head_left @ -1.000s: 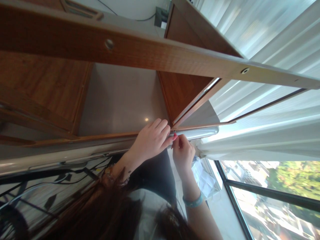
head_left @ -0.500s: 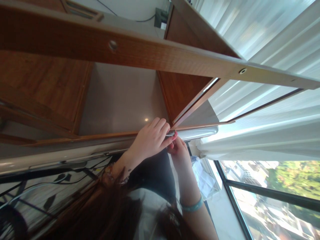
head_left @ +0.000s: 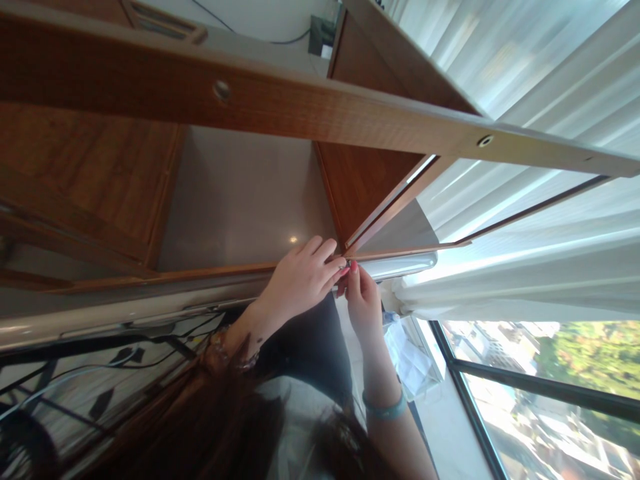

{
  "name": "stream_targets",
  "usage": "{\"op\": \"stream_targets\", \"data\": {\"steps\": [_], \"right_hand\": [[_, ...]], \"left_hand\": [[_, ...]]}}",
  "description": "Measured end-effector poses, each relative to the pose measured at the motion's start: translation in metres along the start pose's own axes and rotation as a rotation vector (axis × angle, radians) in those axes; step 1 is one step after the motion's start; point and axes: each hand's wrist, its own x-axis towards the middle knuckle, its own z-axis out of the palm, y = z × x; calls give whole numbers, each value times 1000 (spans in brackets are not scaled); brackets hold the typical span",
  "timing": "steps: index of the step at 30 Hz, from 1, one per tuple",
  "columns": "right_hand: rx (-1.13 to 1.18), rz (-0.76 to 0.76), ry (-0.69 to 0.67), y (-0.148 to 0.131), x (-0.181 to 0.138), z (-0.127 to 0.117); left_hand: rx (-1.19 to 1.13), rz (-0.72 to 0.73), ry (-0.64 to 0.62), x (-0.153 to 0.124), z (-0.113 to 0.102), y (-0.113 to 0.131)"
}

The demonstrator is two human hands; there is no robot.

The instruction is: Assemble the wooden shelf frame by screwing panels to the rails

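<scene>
Looking through your head camera, you have your left hand (head_left: 300,280) half curled at the corner of the wooden cabinet (head_left: 370,180), fingers laid over the ledge and thumb against the near end of the silver rail (head_left: 400,265); whether it grips the rail cannot be told. Your right hand (head_left: 364,303) sits just beside it, thumb and forefinger pinched together at that same rail end, anything between them too small to make out. White curtains (head_left: 525,267) hang close by
</scene>
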Motion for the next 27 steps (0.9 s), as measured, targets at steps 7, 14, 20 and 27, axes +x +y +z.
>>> {"op": "stream_targets", "data": {"steps": [7,14,20,27], "right_hand": [[-667,-462,138,3,-6,-16],[-977,-619,178,-12,-2,-18],[-690,-461,201,-14,2,-15],[507,180,-42,0,7,-4]], "left_hand": [[2,-19,-4,0,1,1],[7,-9,1,1,0,2],[-18,13,0,3,0,1],[-7,4,19,2,0,1]]}}
